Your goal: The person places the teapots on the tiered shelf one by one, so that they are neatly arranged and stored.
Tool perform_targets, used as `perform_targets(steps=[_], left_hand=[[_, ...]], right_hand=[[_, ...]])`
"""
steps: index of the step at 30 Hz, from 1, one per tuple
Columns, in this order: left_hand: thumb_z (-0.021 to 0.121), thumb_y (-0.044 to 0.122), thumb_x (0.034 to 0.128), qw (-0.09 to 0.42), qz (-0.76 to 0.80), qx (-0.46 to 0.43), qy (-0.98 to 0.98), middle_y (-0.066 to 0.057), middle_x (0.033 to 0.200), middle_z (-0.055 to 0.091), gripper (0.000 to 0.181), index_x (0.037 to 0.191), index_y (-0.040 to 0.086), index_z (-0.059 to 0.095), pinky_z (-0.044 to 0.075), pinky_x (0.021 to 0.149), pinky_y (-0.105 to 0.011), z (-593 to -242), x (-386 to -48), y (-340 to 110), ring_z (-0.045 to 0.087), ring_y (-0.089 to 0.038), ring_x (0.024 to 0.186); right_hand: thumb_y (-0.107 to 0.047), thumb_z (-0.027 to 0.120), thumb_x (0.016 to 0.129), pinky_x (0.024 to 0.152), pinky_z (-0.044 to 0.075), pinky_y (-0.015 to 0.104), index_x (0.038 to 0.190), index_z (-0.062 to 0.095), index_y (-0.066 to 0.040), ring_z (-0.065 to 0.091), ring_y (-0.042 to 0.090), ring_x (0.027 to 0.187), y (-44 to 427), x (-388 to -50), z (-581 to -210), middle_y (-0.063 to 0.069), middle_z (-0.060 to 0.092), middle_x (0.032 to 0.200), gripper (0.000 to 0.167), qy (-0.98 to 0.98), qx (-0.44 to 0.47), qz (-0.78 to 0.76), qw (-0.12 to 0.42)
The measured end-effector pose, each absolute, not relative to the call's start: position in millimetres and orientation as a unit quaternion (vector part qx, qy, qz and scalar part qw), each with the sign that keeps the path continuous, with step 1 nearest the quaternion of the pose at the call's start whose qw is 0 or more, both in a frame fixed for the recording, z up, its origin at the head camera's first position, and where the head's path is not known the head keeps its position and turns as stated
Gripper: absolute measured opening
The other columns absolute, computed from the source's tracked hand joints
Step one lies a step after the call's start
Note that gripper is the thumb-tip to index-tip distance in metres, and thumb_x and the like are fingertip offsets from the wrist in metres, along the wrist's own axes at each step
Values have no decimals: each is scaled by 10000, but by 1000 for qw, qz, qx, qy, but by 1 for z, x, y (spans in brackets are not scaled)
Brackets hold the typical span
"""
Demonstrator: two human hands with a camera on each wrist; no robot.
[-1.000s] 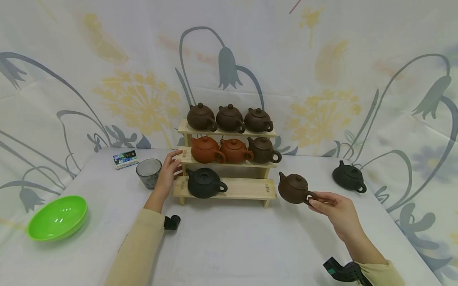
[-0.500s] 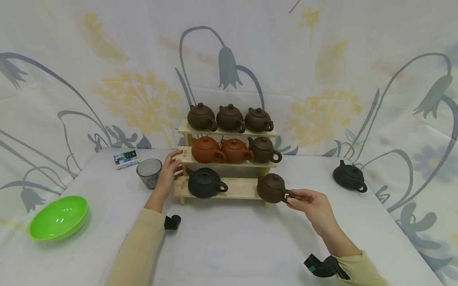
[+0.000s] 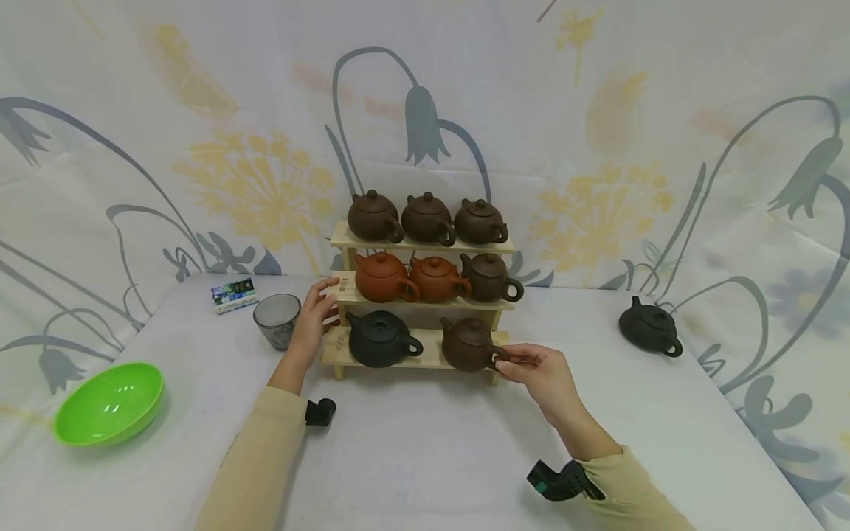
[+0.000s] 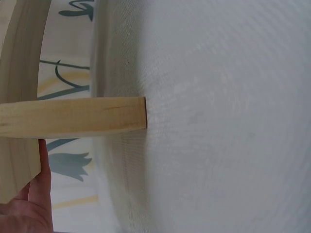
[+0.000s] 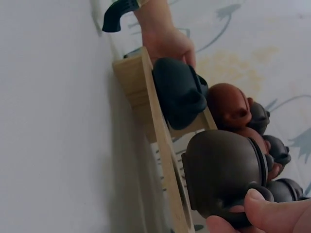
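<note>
My right hand (image 3: 541, 376) pinches the handle of a brown clay teapot (image 3: 467, 345) between thumb and fingers. That teapot is upright over the right part of the bottom tier of a wooden stand (image 3: 432, 354); whether its base touches the board, I cannot tell. To its left on the same tier sits a black teapot (image 3: 380, 339). My left hand (image 3: 310, 324) grips the stand's left end, fingers at the middle tier. In the left wrist view, part of that hand (image 4: 29, 208) shows behind a wooden board. Two orange-red teapots (image 3: 434, 280) and a dark brown teapot (image 3: 489, 278) fill the middle tier.
Several dark brown teapots (image 3: 426, 219) line the top tier. Another black teapot (image 3: 649, 328) lies tilted on the white table at right. Left of the stand are a grey glass (image 3: 277, 322), a small colourful box (image 3: 234, 296) and a green bowl (image 3: 109, 405). A patterned cloth hangs behind.
My right hand has carried the brown teapot leftward from beside the stand to over its bottom tier, near the black teapot. The left hand stays at the stand.
</note>
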State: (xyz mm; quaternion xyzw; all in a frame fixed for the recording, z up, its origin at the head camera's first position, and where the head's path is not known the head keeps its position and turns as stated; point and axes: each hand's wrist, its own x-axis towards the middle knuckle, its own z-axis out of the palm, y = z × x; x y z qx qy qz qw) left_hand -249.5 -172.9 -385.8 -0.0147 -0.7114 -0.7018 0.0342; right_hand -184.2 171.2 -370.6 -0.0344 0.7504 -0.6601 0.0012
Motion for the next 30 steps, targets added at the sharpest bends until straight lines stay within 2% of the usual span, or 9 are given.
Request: perform_targets(steps=[11,24,30], left_hand=[[296,225,1024,32,-698,-14,-715,-207,1363,337,416,1426,119,297,295,1004,-484,-388,-250,-174,397,-378,1209],[306,226,1023,35,-701,-12,-712,-199,1356,344,421,1428,110,293,308,993,-475,-386,-248,-174,407,-368,1194],[305,231,1023,34,-700,-14,-713,-206,1361,341,424,1427,107,291,299,1001,-477,-386,-249,-174,401,-374,1205]], right_hand=[[142,634,788,649,514,223,1052,577,214,609,53,689,150,-196,-375,97,642,820,279,745,-42,-666,-4],[132,651,783,660,504,200,1049,609,179,605,59,730,136,-201,-378,148,611,937,273,752,-52,-657,-9],[76,677,794,743,506,251,1104,614,120,637,213,918,145,-198,-383,189,587,1089,320,764,-67,-642,5]])
